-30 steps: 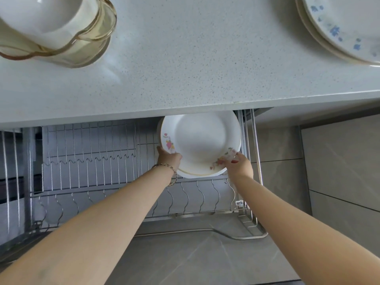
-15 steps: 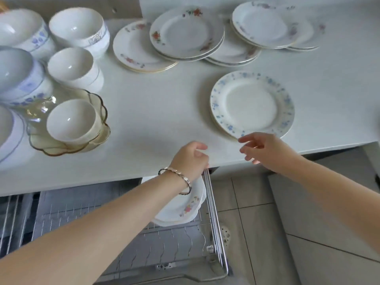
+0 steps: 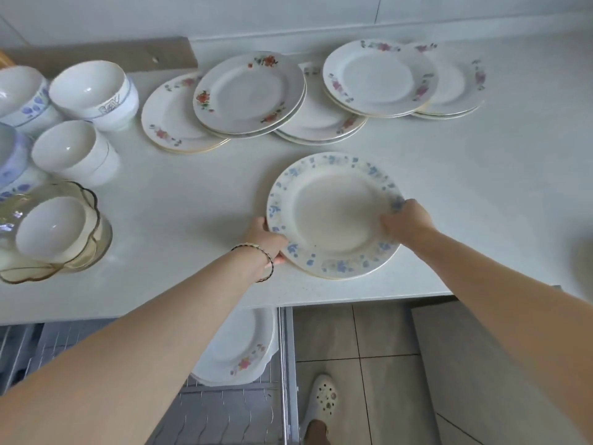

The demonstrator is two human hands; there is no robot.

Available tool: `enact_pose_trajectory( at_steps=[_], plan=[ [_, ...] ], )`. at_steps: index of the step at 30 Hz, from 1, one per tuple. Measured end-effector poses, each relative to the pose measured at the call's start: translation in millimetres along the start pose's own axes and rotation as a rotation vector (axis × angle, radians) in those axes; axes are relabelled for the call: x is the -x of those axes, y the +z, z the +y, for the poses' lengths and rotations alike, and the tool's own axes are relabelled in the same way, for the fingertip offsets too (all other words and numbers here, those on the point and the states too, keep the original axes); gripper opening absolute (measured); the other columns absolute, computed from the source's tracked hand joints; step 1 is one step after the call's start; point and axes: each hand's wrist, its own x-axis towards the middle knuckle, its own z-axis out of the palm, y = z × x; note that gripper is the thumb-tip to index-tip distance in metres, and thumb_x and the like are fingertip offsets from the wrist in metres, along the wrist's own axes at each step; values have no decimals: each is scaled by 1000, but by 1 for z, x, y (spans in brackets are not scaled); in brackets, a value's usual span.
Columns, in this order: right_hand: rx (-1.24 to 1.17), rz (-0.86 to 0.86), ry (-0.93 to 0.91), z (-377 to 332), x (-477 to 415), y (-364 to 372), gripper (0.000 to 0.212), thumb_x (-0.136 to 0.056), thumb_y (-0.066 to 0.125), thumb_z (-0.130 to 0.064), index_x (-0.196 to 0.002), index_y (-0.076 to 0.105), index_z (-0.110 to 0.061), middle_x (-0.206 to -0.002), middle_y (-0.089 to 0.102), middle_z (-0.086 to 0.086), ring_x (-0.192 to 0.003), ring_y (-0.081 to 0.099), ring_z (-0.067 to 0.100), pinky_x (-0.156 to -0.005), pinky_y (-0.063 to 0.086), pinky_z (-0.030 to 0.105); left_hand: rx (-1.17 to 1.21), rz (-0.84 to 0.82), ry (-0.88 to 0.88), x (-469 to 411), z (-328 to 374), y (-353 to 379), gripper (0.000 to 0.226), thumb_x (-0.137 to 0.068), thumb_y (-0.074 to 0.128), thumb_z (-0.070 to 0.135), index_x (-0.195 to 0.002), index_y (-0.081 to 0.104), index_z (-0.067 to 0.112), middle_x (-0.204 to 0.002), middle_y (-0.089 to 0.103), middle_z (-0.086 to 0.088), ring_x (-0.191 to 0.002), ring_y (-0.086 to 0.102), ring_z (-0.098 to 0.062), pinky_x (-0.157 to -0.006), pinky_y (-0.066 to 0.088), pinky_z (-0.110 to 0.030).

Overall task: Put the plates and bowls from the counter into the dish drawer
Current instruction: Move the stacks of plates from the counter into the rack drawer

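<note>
A blue-flowered plate (image 3: 333, 216) lies on top of another plate near the front edge of the white counter (image 3: 481, 194). My left hand (image 3: 266, 236) grips its left rim and my right hand (image 3: 406, 220) grips its right rim. Below the counter edge the wire dish drawer (image 3: 224, 409) stands pulled out, with white flowered plates (image 3: 239, 345) standing at its right end. Stacks of red-flowered plates (image 3: 250, 91) and pink-flowered plates (image 3: 378, 77) lie at the back of the counter. White bowls (image 3: 72, 149) stand at the left.
An amber glass dish (image 3: 93, 232) holding a white bowl sits at the front left. Blue-patterned bowls (image 3: 22, 94) crowd the far left. Grey floor tiles (image 3: 359, 364) and my foot in a white clog (image 3: 322, 399) are right of the drawer.
My hands let go of the flowered plate in the drawer rack, rose to the counter, and closed on the two sides of the blue-flowered plate. The view tilted up from drawer to counter.
</note>
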Motion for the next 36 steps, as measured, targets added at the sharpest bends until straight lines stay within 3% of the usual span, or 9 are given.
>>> enact_pose_trajectory(
  at_steps=[3,6,9,12,15,19,28,31,36],
  plan=[
    [-85,12,-32,6,-7,2,30,-81,53,-12,-110,54,-5,-94,54,10,-81,50,26,-62,39,28,7,27,46,-6,-3,1,32,-79,57,-13,-102,51,9,-116,61,-14,-97,64,-33,-78,55,-45],
    [-164,22,-65,12,-4,0,31,-81,57,-12,-111,58,-3,-93,59,9,-83,55,26,-72,48,35,-14,63,70,-4,-7,1,31,-78,60,-11,-89,47,15,-114,60,-13,-101,63,-33,-77,56,-44],
    [-168,32,-112,19,10,1,29,-82,59,-14,-109,61,-4,-90,61,8,-82,58,27,-73,49,34,14,83,87,8,-15,-2,38,-78,60,-12,-106,48,11,-119,59,-14,-104,62,-33,-75,55,-43],
    [-180,43,-169,23,35,6,27,-84,60,-16,-108,60,-4,-90,61,8,-82,59,29,-74,51,38,42,90,87,26,-30,-16,53,-77,60,-12,-123,45,10,-117,59,-13,-101,63,-32,-73,57,-44],
    [-171,32,-226,20,71,12,27,-86,61,-18,-110,59,-6,-93,62,8,-83,59,26,-75,51,36,86,35,116,51,-46,-47,50,-79,60,-11,-115,43,18,-101,62,-11,-83,66,-24,-54,59,-30],
    [-157,-5,-252,8,131,30,24,-85,61,-16,-106,58,-5,-92,62,7,-84,59,25,-76,53,38,61,-11,138,88,-67,-103,47,-76,64,-10,-108,41,16,-98,65,-12,-79,67,-20,-55,61,-30],
    [-147,-114,-122,19,271,148,33,-80,68,-18,-108,55,-8,-97,64,4,-84,61,19,-70,50,31,-170,-104,26,138,-142,-253,45,-77,64,-11,-103,41,19,-91,64,-2,-77,67,-17,-56,60,-30],
    [-133,-186,-44,35,297,191,25,-82,66,-17,-103,56,-9,-94,66,3,-75,60,10,-58,45,21,-196,-127,-58,141,-177,-279,49,-77,63,-12,-108,38,17,-90,64,-4,-76,67,-18,-54,59,-29],
    [-115,-249,139,60,296,248,15,-83,62,-19,-95,57,-11,-91,67,4,-77,62,18,-63,50,27,-215,-134,-202,104,-220,-288,48,-79,61,-12,-112,40,16,-95,63,-8,-78,65,-23,-52,57,-29]
  ],
)
